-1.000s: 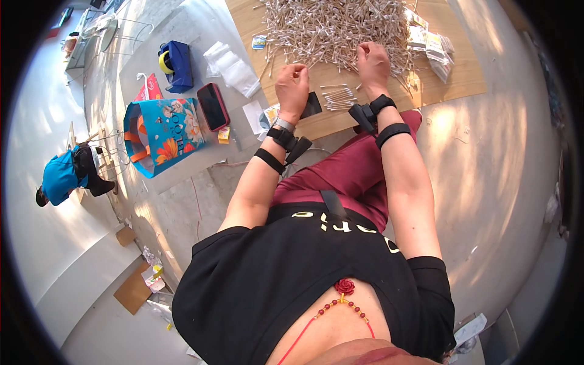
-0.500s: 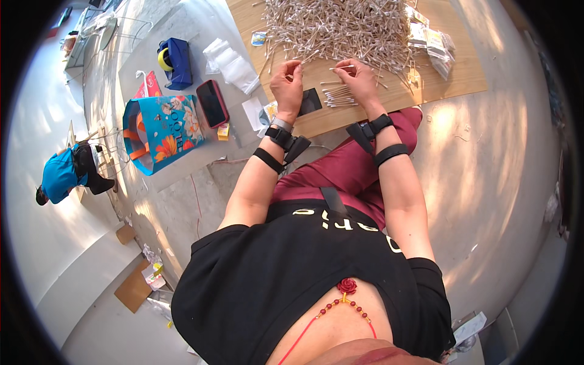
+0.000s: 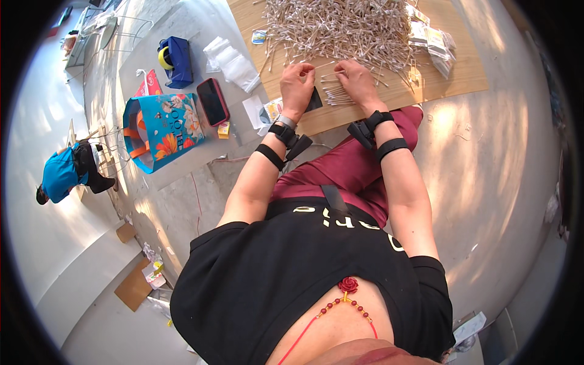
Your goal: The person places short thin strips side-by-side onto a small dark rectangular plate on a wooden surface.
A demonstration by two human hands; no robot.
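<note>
A big heap of thin white sticks (image 3: 347, 27) lies on a wooden board (image 3: 468, 76) on the floor. My left hand (image 3: 298, 82) is curled at the heap's near edge, pinching a few sticks. Close beside it, my right hand (image 3: 356, 79) is bent over a small aligned bundle of sticks (image 3: 336, 95), fingers on them. A small black object (image 3: 315, 99) lies under my left hand. Both wrists wear black straps.
Small packets (image 3: 433, 42) are piled at the board's right. To the left lie a dark phone (image 3: 213, 101), white plastic bags (image 3: 231, 61), a blue flowered bag (image 3: 163, 125) and a blue case (image 3: 176, 61). A person in blue (image 3: 64, 173) crouches far left.
My right hand has come in from the right side of the heap toward my left hand. The two hands now sit close together over the small bundle.
</note>
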